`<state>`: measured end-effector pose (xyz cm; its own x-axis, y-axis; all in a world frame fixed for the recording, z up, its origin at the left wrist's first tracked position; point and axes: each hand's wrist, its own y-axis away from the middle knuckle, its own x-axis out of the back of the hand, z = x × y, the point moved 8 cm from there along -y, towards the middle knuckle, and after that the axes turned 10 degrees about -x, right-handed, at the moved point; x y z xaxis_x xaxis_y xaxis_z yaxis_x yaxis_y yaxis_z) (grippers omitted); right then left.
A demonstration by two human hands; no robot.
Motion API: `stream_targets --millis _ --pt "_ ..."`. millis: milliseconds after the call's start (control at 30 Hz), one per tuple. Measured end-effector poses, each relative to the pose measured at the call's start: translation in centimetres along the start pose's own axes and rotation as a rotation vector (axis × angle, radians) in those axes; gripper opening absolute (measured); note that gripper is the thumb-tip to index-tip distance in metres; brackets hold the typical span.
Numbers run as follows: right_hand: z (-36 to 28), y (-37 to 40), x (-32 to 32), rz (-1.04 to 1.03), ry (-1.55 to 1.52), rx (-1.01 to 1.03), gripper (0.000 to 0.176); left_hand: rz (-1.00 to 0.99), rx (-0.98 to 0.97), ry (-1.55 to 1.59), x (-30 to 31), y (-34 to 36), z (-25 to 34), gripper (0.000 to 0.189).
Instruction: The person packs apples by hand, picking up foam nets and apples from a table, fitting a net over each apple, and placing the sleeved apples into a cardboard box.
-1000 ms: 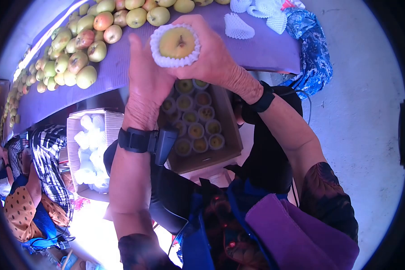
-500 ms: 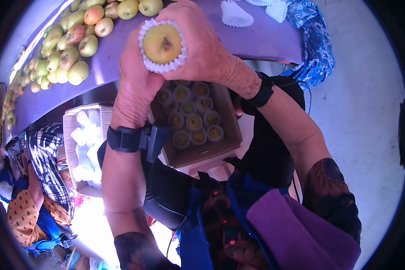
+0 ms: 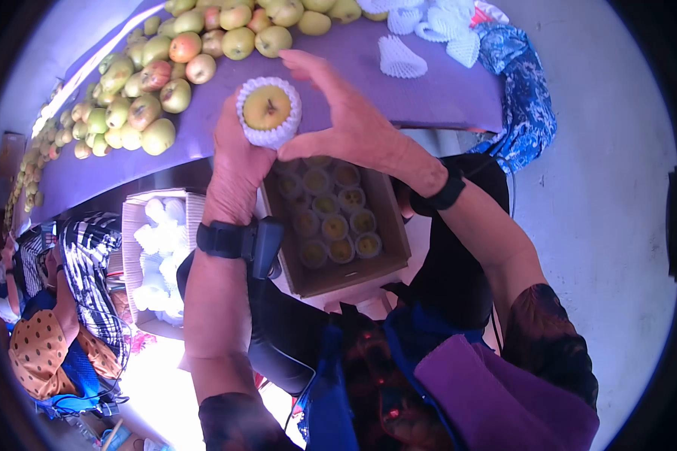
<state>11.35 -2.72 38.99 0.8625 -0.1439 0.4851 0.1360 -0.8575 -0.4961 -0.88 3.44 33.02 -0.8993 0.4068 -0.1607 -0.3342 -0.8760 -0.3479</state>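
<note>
My left hand (image 3: 233,154) is closed around a yellow-green apple (image 3: 266,109), whose stem end faces up. A white foam net (image 3: 274,138) sleeves the apple, its scalloped rim standing around the top. To the right of it, my right hand (image 3: 346,124) is open, with thumb and fingers spread apart and nothing between them. Below both hands stands a cardboard box (image 3: 350,279) holding rows of apples in foam nets (image 3: 334,227); my left hand and wrist hide part of its left side.
A purple-covered table (image 3: 444,94) bears a heap of loose apples (image 3: 144,111) and several foam nets (image 3: 402,58). Another carton (image 3: 130,259) full of white foam nets stands at the left. Beyond it sits a person in a polka-dot garment (image 3: 36,353). Blue patterned cloth (image 3: 515,98) hangs at the table's right end.
My right hand has let go of the netted apple and opened away to the right. The apple, in my left hand, sits slightly lower in view.
</note>
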Motion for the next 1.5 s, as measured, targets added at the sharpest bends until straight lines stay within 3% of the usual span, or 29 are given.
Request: stream_targets --millis 33,67,100,133,233,300,500,700,767,800,1000,1233,1333,1400,1433,1500 --pt "-0.6 0.0 0.5 0.001 0.001 0.019 0.087 0.080 0.173 0.454 -0.4 0.4 -0.7 0.034" --pt "1.0 -0.2 0.6 -0.054 -0.155 -0.251 0.079 0.203 0.352 0.619 -0.4 0.8 -1.6 0.034" --pt "2.7 0.4 0.3 -0.108 -0.308 -0.525 0.071 0.198 0.343 0.619 -0.3 0.8 -1.3 0.034" --pt "3.7 0.8 0.0 -0.145 -0.456 -0.629 0.060 0.220 0.359 0.548 -0.1 1.0 -1.6 0.033" --pt "4.1 2.4 -1.1 -0.255 -0.547 -0.790 0.064 0.212 0.385 0.476 -0.2 1.9 -2.0 0.034" --pt "3.3 3.3 -1.8 -0.278 -0.570 -0.804 0.067 0.111 0.499 0.410 -1.0 2.8 -2.4 0.040" --pt "2.9 5.2 -3.1 -0.343 -0.576 -0.721 0.064 -0.197 0.399 0.289 -2.2 3.8 -2.7 0.051" --pt "3.4 6.6 -3.5 -0.322 -0.646 -0.744 0.057 -0.278 0.348 0.190 -2.5 4.4 -3.0 0.052" --pt "2.3 6.2 -3.2 -0.292 -0.591 -0.516 0.055 -0.293 0.296 0.128 -1.9 4.1 -3.9 0.052" --pt "2.0 6.1 -3.1 -0.295 -0.589 -0.519 0.055 -0.311 0.247 0.062 -1.7 3.8 -3.8 0.052" --pt "1.4 4.8 -3.3 -0.256 -0.622 -0.508 0.054 -0.178 0.253 0.234 -1.5 3.1 -2.4 0.050" --pt "1.6 5.1 -4.5 -0.233 -0.883 -0.668 0.051 -0.240 0.175 0.159 -1.0 3.1 -0.8 0.052" --pt "2.6 5.9 -4.9 -0.197 -1.006 -0.740 0.051 -0.177 0.305 0.136 -0.5 4.2 -0.2 0.058" --pt "3.0 6.3 -4.6 -0.182 -1.028 -0.768 0.051 -0.144 0.301 -0.150 -0.3 4.7 2.7 0.061" --pt "3.2 6.6 -4.4 -0.168 -1.034 -0.797 0.051 -0.142 0.303 -0.151 0.2 4.4 2.5 0.061" --pt "3.5 7.3 -4.1 -0.153 -1.038 -0.826 0.051 0.012 0.172 -0.449 2.8 2.9 3.5 0.062"
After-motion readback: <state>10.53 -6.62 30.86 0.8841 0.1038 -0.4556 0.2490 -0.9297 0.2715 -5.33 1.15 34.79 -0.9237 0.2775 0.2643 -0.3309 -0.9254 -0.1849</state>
